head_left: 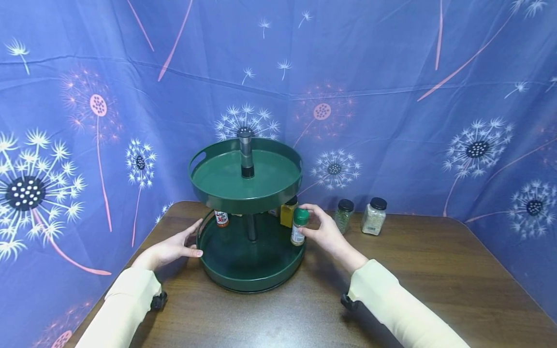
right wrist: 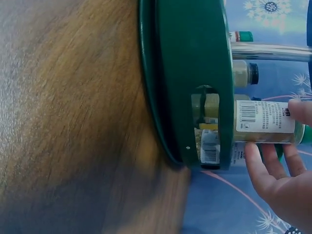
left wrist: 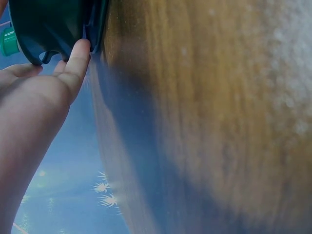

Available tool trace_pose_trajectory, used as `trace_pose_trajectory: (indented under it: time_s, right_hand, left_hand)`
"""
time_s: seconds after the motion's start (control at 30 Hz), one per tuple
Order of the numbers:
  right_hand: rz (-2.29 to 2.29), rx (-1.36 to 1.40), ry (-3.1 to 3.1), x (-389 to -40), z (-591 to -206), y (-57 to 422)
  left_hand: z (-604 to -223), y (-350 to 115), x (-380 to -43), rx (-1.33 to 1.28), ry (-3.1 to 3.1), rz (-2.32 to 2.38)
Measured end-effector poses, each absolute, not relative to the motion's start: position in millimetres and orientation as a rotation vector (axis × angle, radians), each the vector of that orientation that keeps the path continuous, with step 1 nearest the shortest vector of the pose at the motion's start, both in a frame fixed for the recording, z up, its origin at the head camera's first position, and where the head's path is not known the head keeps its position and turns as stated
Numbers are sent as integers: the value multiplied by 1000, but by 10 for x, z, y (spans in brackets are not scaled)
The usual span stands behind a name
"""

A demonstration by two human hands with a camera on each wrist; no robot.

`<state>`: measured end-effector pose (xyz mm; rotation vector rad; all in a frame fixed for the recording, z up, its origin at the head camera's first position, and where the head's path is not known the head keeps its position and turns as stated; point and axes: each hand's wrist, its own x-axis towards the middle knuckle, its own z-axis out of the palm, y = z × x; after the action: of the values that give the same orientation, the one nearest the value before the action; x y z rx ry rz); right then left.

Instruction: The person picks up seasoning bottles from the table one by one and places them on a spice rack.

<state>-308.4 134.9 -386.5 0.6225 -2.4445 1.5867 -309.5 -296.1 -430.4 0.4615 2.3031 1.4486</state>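
My right hand [head_left: 324, 229] pinches a spice jar [head_left: 299, 231] with a green cap between thumb and fingers, upright at the right side of a green two-tier round tray's lower tier [head_left: 235, 261]. In the right wrist view, the held jar [right wrist: 265, 117] shows a white barcode label just above the tray's cut-out handle. On the left, my left hand [head_left: 171, 247] touches the lower tier's side with its fingers apart; in the left wrist view, the fingertips [left wrist: 82, 48] meet the green wall. A yellow jar [head_left: 287, 214] and a red-and-white labelled jar [head_left: 221, 219] stand on the lower tier.
Two black-capped jars stand on the wooden table [head_left: 417, 270] right of the tray: one with green contents [head_left: 344, 217], one paler [head_left: 374, 217]. The upper tier [head_left: 270, 169] overhangs the lower one around a metal post [head_left: 245, 150]. Blue patterned cloth [head_left: 391, 96] hangs behind.
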Motion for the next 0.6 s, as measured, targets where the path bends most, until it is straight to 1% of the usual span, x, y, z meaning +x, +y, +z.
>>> trace_pose_trajectory:
  time_s: [0.6]
  right_hand:
    - [1513,650,-2476,-3051,-3995,1356]
  left_hand:
    - [-4303,-2983,-3087,518,2294,1440]
